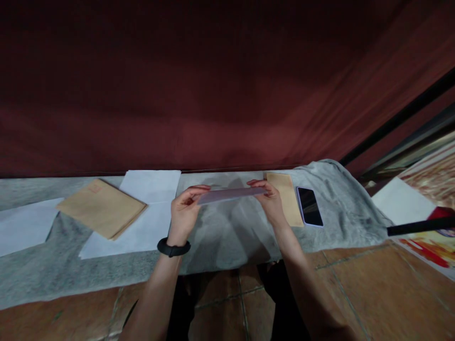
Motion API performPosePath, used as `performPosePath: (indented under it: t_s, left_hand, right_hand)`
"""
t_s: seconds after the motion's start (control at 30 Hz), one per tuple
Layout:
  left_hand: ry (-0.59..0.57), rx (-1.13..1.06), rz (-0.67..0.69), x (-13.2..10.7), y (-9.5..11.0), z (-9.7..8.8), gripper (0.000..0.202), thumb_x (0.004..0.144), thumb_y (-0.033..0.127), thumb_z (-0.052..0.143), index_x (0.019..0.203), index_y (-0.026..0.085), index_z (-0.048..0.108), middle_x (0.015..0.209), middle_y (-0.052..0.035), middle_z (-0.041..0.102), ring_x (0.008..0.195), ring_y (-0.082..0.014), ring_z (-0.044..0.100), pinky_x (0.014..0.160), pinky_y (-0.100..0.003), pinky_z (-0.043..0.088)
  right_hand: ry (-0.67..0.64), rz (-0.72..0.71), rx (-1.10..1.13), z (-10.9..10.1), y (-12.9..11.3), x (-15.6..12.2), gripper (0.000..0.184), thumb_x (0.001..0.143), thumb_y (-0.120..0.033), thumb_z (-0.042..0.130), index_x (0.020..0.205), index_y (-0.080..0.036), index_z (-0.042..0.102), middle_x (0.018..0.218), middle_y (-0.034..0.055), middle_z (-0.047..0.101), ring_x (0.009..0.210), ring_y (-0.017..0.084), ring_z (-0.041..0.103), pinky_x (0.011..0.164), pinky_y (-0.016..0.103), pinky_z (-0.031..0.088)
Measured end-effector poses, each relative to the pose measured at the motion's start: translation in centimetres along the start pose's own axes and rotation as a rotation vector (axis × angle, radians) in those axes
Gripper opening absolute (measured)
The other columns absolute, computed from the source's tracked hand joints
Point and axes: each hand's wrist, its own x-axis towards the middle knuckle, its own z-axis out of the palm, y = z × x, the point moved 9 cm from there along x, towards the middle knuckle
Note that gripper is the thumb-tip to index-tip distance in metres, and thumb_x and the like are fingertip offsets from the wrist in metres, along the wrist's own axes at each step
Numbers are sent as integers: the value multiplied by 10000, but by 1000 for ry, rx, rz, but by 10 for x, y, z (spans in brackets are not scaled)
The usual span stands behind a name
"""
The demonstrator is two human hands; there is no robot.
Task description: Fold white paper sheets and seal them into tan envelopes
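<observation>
A white paper [232, 194], seen nearly edge-on, was held above the grey-draped worktop [220, 246], its ends grasped in the grip of the left hand [185, 210] and that of the right hand [272, 199]. To the left, a stack of brown envelopes [103, 208] lay partly across white sheets [152, 182]; to the right, a brown envelope [289, 201] lay just beside a phone [310, 207], screen upward. A dark wristband [173, 248] encircled the left wrist.
</observation>
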Motion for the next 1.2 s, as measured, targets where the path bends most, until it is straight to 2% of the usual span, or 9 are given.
performPosePath:
  t_s: [0.1, 0.23, 0.37, 0.43, 0.6, 0.73, 0.83, 0.93, 1.2]
  left_hand:
    - [-204, 20, -9, -4, -4, 6, 207, 828, 409, 698, 805, 204, 719, 1088, -101, 763, 1050, -241, 705, 950, -389, 553]
    - [-518, 170, -93, -19, -38, 16, 164, 845, 348, 637, 796, 225, 732, 1166, -108, 754, 1117, -248, 697, 1026, -415, 530]
    - [-678, 334, -48, -34, -63, 20, 151, 820, 202, 596, 750, 251, 720, 1137, -65, 770, 1095, -226, 714, 1042, -395, 526]
    - [-722, 394, -47, -39, -71, 20, 195, 806, 149, 576, 785, 258, 736, 1119, -52, 780, 1067, -222, 728, 1023, -383, 540]
    - [-754, 561, -7, -41, -74, 22, 374, 817, 76, 492, 1012, 243, 764, 1105, -46, 785, 1037, -211, 738, 1003, -364, 553]
    - [-599, 764, 105, -39, -71, 44, 348, 960, 178, 430, 1145, 181, 725, 1193, -104, 753, 1114, -238, 709, 1070, -411, 514]
    - [-528, 851, 208, -49, -72, 74, 461, 1037, 302, 365, 1415, 146, 578, 1515, -144, 562, 1417, -246, 516, 1198, -439, 398]
    - [-522, 1000, 197, -60, -88, 94, 574, 1061, 374, 297, 1535, 85, 442, 1614, -182, 424, 1529, -281, 353, 1255, -504, 290]
    - [-457, 1155, 161, -56, -105, 80, 691, 1060, 493, 266, 1585, 51, 349, 1657, -174, 328, 1565, -281, 268, 1282, -483, 206]
  right_hand:
    - [-123, -49, -93, 2, -6, -8, 157, 868, -407, 672, 861, -250, 665, 1112, 65, 756, 1184, 254, 653, 1066, 428, 471]
    - [-353, -35, -232, 5, 22, -26, 132, 912, -264, 578, 865, -247, 700, 1193, 51, 749, 1239, 224, 643, 1126, 438, 433]
    - [-603, 107, -386, 9, 64, -49, 279, 902, -119, 485, 930, -244, 733, 1197, 24, 756, 1158, 204, 694, 1047, 411, 510]
    - [-614, 143, -487, 9, 75, -53, 347, 904, -83, 459, 1001, -253, 746, 1173, 15, 767, 1133, 202, 707, 1044, 409, 519]
    - [-418, 18, -646, 24, 70, -48, 360, 966, -142, 484, 1234, -238, 704, 1282, 54, 725, 1202, 202, 672, 1098, 393, 500]
    - [-377, -118, -756, 58, 69, -52, 413, 1016, -203, 452, 1394, -187, 618, 1430, 121, 639, 1328, 223, 597, 1168, 422, 452]
    - [-387, -187, -898, 83, 75, -58, 481, 1034, -227, 420, 1494, -126, 520, 1539, 154, 537, 1443, 244, 485, 1220, 446, 386]
    - [-393, -224, -1049, 98, 83, -65, 532, 1018, -169, 392, 1542, -96, 450, 1591, 168, 464, 1505, 265, 399, 1243, 502, 326]
    - [-297, -238, -1190, 86, 91, -65, 554, 1065, -299, 383, 1574, -81, 391, 1636, 164, 377, 1522, 280, 365, 1259, 506, 265]
